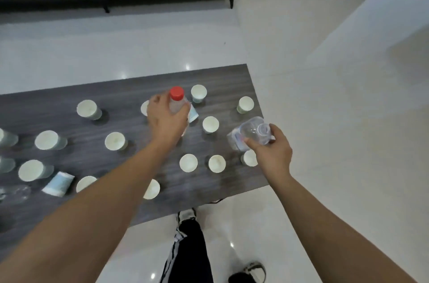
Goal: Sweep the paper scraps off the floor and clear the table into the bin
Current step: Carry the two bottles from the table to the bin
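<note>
- Table clearing looks barely started, I'd say. The table [69, 106] has paper cups all over it, most standing, e.g. one cup [89, 109] near the far edge and a tipped cup [59, 183] lying on its side near the left front.
- Left hand [166, 118] is reaching over the middle of the table with fingers curled round a red-cap bottle [177, 100], which is upright. Can't tell if it's lifted off the table or just being grabbed.
- Right hand [271, 152] is wrapped round a clear bottle [250, 135] with no cap on, tilted with the open mouth toward the camera, held above the table's right end.
- So two bottles are in hand, and every cup in view still needs to go.
- No bin in view, so no idea how far the carry is.
- Floor [301, 62] in this shot looks free of scraps, apart from a tiny dark speck further out. Whether sweeping is done I can't say, since only part of the floor shows.
- There's also something clear and crumpled at the far left edge of the table, too blurry to name.
- My guess for what's left: dump both bottles, then collect the cups, probably stacking them.
</note>
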`<act>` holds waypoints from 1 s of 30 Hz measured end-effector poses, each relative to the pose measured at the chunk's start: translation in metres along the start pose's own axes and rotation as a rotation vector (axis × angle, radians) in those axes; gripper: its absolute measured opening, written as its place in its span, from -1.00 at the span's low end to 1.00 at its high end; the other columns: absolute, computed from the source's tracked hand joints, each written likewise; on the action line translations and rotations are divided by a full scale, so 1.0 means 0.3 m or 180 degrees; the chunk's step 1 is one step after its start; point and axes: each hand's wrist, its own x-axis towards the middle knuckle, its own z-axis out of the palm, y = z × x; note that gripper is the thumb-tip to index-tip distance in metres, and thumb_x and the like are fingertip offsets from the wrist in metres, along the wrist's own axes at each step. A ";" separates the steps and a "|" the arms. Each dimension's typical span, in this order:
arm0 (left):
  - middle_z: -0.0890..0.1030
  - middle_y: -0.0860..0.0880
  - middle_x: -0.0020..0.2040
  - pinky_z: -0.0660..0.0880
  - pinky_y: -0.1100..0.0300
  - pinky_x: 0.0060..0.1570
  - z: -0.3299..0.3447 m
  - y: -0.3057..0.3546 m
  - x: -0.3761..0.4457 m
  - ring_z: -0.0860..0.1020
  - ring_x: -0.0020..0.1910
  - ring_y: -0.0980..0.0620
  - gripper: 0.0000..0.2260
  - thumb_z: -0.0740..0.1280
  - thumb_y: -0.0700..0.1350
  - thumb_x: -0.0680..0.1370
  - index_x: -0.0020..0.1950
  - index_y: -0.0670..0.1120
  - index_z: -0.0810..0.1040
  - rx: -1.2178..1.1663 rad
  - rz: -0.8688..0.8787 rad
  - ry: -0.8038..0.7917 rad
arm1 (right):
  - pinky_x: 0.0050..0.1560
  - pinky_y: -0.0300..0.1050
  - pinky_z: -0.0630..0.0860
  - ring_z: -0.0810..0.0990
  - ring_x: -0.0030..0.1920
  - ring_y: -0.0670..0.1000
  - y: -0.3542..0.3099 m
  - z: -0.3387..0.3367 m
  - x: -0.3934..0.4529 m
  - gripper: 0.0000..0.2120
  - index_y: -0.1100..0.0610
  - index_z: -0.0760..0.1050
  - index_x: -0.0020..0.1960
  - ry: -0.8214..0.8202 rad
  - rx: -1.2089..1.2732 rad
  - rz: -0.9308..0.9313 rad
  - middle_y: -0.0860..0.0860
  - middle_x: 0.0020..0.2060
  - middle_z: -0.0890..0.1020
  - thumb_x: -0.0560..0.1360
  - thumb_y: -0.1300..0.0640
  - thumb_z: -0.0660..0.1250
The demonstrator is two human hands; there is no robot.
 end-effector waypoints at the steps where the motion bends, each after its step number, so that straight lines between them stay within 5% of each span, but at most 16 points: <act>1: 0.49 -0.02 0.04 0.36 0.16 0.04 0.015 0.089 0.000 0.45 0.03 0.02 -0.71 0.36 0.12 0.42 0.07 0.02 0.56 -0.0013 0.0160 -0.0197 | -0.20 -0.43 0.43 0.57 -0.13 -0.36 -0.020 -0.056 -0.001 -0.61 -0.41 0.48 -0.06 0.0095 0.0084 -0.0011 -0.40 -0.15 0.61 0.24 -0.15 0.59; 10: 0.47 0.01 -0.08 0.38 0.12 -0.08 0.180 0.983 -0.340 0.49 -0.08 -0.01 -0.78 0.35 0.18 0.40 -0.09 0.08 0.48 -0.0212 0.1642 -0.1088 | -0.08 -0.20 0.48 0.60 -0.03 -0.16 -0.167 -0.825 -0.052 -0.66 -0.27 0.52 -0.01 0.1104 0.0677 -0.0496 -0.32 -0.10 0.60 0.26 -0.16 0.52; 17: 0.53 0.03 -0.03 0.51 0.07 -0.02 0.366 1.648 -0.966 0.54 -0.03 -0.01 -0.67 0.38 0.20 0.42 0.08 0.06 0.54 -0.0673 0.2636 -0.1589 | -0.06 -0.16 0.53 0.60 0.03 -0.09 -0.070 -1.672 -0.307 -0.51 -0.14 0.50 0.23 0.2173 0.1210 -0.0787 -0.18 0.02 0.61 0.35 -0.07 0.54; 20: 0.56 0.03 0.07 0.55 -0.01 0.07 0.490 1.843 -1.290 0.56 0.05 0.01 -0.59 0.40 0.22 0.41 0.17 0.08 0.53 -0.0856 0.3007 -0.2007 | -0.10 -0.17 0.56 0.58 0.02 -0.14 0.053 -1.985 -0.460 -0.45 -0.07 0.48 0.29 0.2618 0.1183 -0.0835 -0.17 0.04 0.60 0.35 -0.07 0.56; 23: 0.53 0.00 0.12 0.53 -0.04 0.11 0.608 2.009 -1.621 0.52 0.10 -0.02 -0.54 0.41 0.21 0.43 0.25 0.04 0.50 -0.0952 0.3267 -0.2265 | 0.11 0.05 0.60 0.58 0.09 -0.04 0.195 -2.249 -0.621 -0.36 0.03 0.46 0.37 0.3059 0.1051 -0.0716 -0.09 0.11 0.59 0.35 -0.06 0.56; 27: 0.53 -0.01 -0.02 0.56 -0.05 0.04 0.740 2.151 -2.037 0.55 -0.01 -0.04 -0.69 0.40 0.23 0.40 0.04 0.09 0.54 -0.1158 0.3493 -0.2721 | -0.02 -0.09 0.59 0.58 0.04 -0.06 0.396 -2.543 -0.822 -0.33 0.05 0.44 0.39 0.3597 0.0914 -0.0457 -0.09 0.07 0.58 0.36 -0.07 0.56; 30: 0.56 0.06 -0.08 0.57 -0.05 -0.02 0.848 2.213 -2.298 0.55 -0.07 0.03 -0.73 0.37 0.29 0.36 -0.07 0.16 0.54 -0.1260 0.3653 -0.3136 | 0.02 -0.01 0.62 0.59 0.08 -0.03 0.553 -2.726 -0.945 -0.29 0.04 0.41 0.42 0.3890 0.0948 -0.0264 -0.05 0.15 0.58 0.35 -0.10 0.56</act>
